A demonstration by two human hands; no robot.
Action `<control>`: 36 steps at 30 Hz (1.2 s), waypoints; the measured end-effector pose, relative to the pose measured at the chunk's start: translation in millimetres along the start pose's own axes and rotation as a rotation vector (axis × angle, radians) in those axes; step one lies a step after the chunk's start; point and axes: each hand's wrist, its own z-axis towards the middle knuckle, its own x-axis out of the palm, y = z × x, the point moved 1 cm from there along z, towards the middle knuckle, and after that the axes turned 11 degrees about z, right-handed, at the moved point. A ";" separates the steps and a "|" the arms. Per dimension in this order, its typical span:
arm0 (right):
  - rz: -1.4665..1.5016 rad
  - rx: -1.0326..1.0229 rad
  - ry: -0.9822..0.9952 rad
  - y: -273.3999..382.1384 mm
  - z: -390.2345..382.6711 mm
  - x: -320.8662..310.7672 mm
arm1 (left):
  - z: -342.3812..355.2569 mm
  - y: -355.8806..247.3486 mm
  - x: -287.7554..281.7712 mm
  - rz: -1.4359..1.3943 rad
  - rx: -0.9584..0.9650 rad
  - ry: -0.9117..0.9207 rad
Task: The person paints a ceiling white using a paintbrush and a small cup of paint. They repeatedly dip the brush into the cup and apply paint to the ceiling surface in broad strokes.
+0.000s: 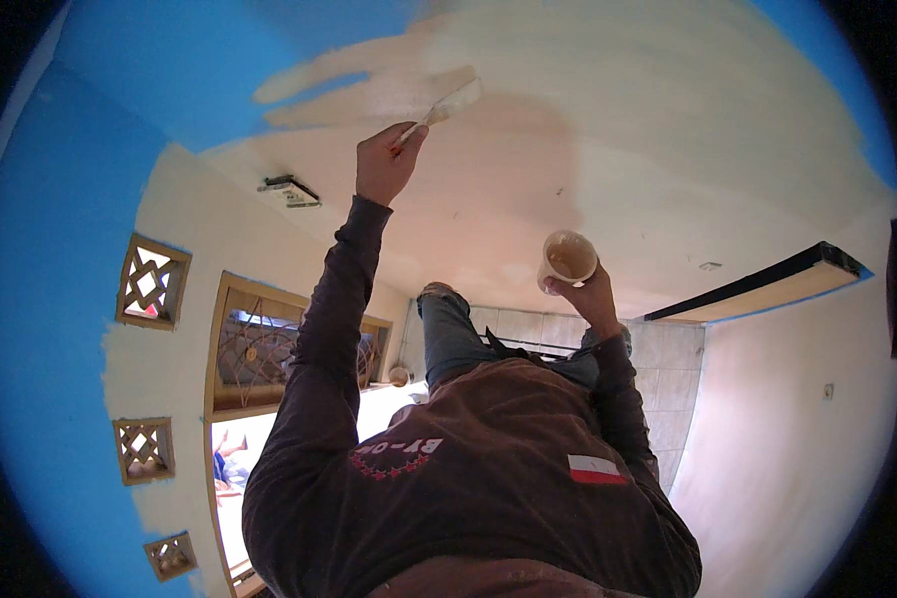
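Painting stroke in progress on the ceiling (588,130).
Left hand (386,162) grip pinches the brush (447,106) at 11 o'clock; right hand (590,294) grip wraps the paint cup (567,258). Judged next: reload bristles.

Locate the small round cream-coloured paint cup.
In the head view, the small round cream-coloured paint cup sits right of centre, gripped from below by the right hand, lower and to the right of the flat paintbrush held by the left hand.
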 end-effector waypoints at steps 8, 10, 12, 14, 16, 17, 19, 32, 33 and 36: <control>0.000 -0.027 -0.005 -5.9 -3.5 -0.7 | 28.1 33.6 1.7 0.153 -0.031 -0.071; 0.004 -0.014 0.004 -4.7 -3.9 0.4 | 30.3 58.4 -3.2 0.149 0.016 -0.145; 0.008 -0.010 0.010 -3.5 -3.0 1.7 | 34.0 89.5 -12.8 0.168 -0.004 -0.171; 0.011 -0.014 0.018 -2.7 -2.3 1.4 | 36.5 115.8 -24.4 0.149 0.007 -0.220; 0.013 -0.026 0.009 -4.2 -3.1 0.7 | 38.4 132.2 -43.1 0.239 -0.045 -0.221; 0.018 -0.033 0.004 -5.4 -2.3 1.0 | 39.5 140.0 -53.9 0.287 -0.069 -0.221; 0.014 -0.035 0.005 -4.6 -1.4 0.6 | 39.7 160.2 -71.9 0.295 -0.145 -0.214; -0.024 -0.025 0.010 -9.5 2.1 -0.9 | 34.4 280.6 -153.3 0.569 -0.235 -0.403; -0.025 -0.028 0.014 -10.3 3.2 -1.5 | 33.4 285.5 -157.5 0.610 -0.232 -0.432; -0.026 -0.040 0.019 -7.5 3.8 -1.8 | 28.0 290.4 -162.5 0.657 -0.242 -0.470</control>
